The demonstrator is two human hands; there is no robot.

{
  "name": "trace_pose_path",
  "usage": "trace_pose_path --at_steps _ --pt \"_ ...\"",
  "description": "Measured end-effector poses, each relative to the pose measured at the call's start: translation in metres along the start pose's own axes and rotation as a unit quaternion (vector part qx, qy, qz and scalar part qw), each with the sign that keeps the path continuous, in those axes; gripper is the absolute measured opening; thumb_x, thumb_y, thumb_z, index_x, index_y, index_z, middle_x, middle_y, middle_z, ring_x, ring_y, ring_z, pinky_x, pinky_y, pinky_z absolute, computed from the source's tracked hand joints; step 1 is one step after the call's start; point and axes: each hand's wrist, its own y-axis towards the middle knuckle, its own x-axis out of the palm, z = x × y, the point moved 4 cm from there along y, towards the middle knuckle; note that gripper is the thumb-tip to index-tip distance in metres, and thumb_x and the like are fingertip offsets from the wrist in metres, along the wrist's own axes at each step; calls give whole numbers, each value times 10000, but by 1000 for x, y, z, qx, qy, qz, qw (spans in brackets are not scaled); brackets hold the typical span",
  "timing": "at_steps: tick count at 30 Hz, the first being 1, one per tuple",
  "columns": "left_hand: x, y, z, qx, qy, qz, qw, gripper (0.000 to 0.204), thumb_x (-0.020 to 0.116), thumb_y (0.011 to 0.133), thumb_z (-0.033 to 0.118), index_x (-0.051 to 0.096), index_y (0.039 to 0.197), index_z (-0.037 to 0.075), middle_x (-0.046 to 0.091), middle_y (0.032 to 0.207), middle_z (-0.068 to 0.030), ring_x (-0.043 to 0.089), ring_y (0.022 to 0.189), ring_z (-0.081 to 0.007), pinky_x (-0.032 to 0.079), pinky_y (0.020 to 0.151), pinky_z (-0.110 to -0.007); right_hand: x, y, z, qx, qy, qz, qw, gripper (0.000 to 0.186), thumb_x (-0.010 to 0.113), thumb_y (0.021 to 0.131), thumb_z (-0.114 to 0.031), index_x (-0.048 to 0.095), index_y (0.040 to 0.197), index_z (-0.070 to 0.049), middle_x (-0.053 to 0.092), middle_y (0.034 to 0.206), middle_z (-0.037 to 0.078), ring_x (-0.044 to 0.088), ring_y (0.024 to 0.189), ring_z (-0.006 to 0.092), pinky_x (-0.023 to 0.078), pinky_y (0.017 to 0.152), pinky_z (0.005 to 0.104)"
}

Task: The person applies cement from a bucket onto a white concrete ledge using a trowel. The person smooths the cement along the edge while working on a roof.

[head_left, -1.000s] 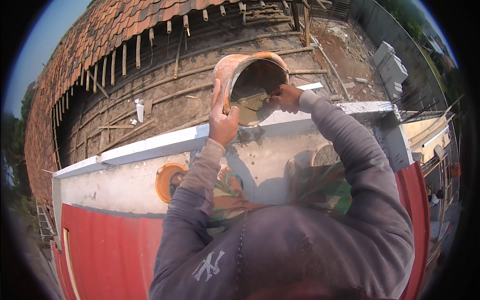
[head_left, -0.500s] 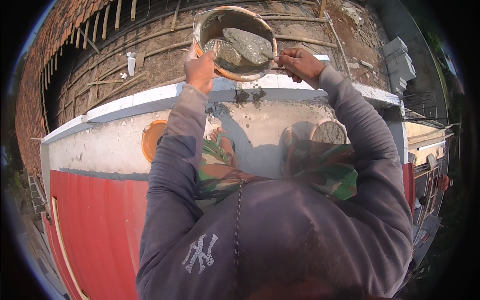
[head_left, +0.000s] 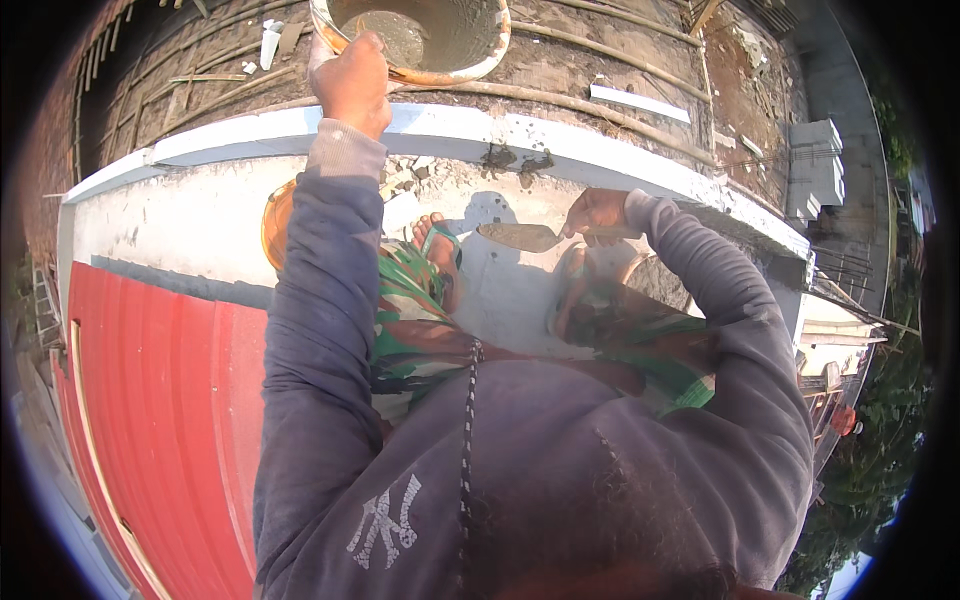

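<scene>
My left hand (head_left: 352, 85) grips the left side of a mortar-smeared orange bucket (head_left: 455, 75), its thumb over the rim. The bucket is tilted toward me and holds grey wet mortar (head_left: 395, 40). It hangs beyond the white block wall's top (head_left: 470, 125), cut off by the picture's upper edge. Lower and to the right, my right hand (head_left: 600, 212) is closed round the handle of a pointing trowel (head_left: 518, 236). The trowel's blade points left, above the concrete ledge between my feet and the wall. Little mortar shows on the blade.
Another orange bucket (head_left: 277, 225) stands left of my feet, partly behind my sleeve. Rubble (head_left: 405, 175) and mortar splashes (head_left: 497, 157) lie by the wall. Red roof sheeting (head_left: 170, 350) is at the left. Bamboo poles (head_left: 620, 60) and pale blocks (head_left: 818, 165) lie beyond.
My right hand has drawn the trowel out of the bucket and down toward my feet. The bucket, still in my left hand, sits farther up and left in the picture.
</scene>
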Motion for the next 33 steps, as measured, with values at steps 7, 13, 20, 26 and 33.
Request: trace_pose_path --at_steps 7,13,20,26,33 --pt "4 2 -6 -31 10 -8 999 625 592 902 -33 422 1501 19 631 1259 -158 702 1044 -298 657 831 -510 -64 13 -51 -43 32 158 986 450 619 1050 -383 728 1213 22 729 807 134 684 613 210 583 547 365" --pt "5 -17 18 -36 -26 16 999 453 627 880 -63 517 1316 -16 620 1013 -98 629 879 -183 549 791 -352 -61 -36 -26 -9 48 98 994 475 596 1070 -430 739 1197 4 684 764 98 667 590 190 561 529 347" --pt "-1 -5 2 8 18 -14 1000 432 616 905 -19 537 1327 30 654 1128 -113 687 975 -245 655 744 -468 -11 117 33 9 -136 147 980 495 681 991 -460 693 1320 -90 730 1065 179 718 962 336 579 824 464" --pt "1 -3 -7 15 38 3 999 418 621 902 -25 545 1311 17 655 1117 -109 672 962 -224 632 755 -434 -34 178 32 0 -220 271 937 513 647 1003 -456 659 1429 -171 696 1380 199 656 1282 407 518 1089 480" --pt "8 -9 -4 16 41 6 999 424 622 902 -28 548 1318 9 657 1116 -107 667 962 -215 619 769 -418 -31 132 23 -29 -211 333 919 523 631 1025 -488 666 1435 -165 709 1334 227 666 1245 421 522 1077 511"
